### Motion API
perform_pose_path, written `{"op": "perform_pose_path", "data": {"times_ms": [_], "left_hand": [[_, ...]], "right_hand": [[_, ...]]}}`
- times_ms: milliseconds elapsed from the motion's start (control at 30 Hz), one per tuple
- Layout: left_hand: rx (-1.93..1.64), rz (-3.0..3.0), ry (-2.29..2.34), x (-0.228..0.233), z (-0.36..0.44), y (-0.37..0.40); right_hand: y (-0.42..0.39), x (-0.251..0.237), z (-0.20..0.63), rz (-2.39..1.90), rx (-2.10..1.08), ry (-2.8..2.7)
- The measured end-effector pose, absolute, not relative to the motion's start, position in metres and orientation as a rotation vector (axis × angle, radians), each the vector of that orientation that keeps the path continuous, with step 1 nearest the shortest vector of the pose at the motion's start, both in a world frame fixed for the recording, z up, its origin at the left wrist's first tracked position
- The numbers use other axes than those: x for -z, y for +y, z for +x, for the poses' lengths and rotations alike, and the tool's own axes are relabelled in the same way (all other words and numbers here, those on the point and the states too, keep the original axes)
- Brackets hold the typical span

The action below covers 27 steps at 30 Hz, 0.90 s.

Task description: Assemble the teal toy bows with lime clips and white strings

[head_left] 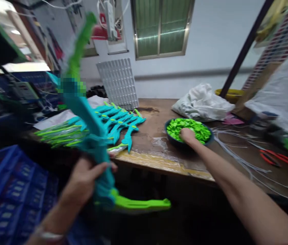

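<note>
A teal toy bow (96,126) with bright green limbs stands tilted in front of me, its upper part blurred. My left hand (85,178) is closed around its grip in the middle. Further right, a dark round bowl (169,137) is heaped with small bright green plastic pieces (200,131). My right hand (187,135) reaches into the heap with its fingers curled down among the pieces. What those fingers hold, if anything, is hidden.
More teal and green toy bows (119,119) lie in a row on the table (151,126). A white sack (203,102), loose pale cords (233,158) and red-handled pliers (279,158) are around the bowl. A blue crate (18,194) stands at lower left.
</note>
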<state>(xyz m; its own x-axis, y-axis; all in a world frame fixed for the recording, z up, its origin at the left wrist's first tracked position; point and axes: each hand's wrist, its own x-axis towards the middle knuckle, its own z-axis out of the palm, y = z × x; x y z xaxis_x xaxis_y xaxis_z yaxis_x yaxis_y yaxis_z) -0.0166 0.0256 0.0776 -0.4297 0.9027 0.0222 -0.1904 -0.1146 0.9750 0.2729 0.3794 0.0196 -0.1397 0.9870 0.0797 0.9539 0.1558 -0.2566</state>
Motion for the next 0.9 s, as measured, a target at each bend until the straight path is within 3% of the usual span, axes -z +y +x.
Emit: {"op": "perform_pose_path", "data": {"times_ms": [167, 367, 567, 633, 733, 900], "left_hand": [[-1.555, 0.659, 1.031, -0.025, 0.031, 0.049], [-1.634, 0.592, 1.19, 0.022, 0.045, 0.053], [-1.631, 0.651, 1.254, 0.029, 0.037, 0.055], [-1.62, 0.623, 1.232, 0.03, 0.036, 0.057], [-1.617, 0.6, 1.179, 0.034, 0.038, 0.059], [-1.634, 0.659, 1.162, 0.039, 0.044, 0.058]], "right_hand": [[0.385, -0.013, 0.282, -1.816, -0.208, -2.127], [0.374, -0.014, 0.273, -1.58, -0.223, -1.981], [0.263, -0.006, 0.215, -1.123, -0.59, -2.021], [0.215, -0.004, 0.198, -0.778, -0.76, -1.907], [0.162, 0.0, 0.184, -0.545, -0.645, -1.905], [0.136, 0.01, 0.19, -0.515, -0.468, -2.039]]}}
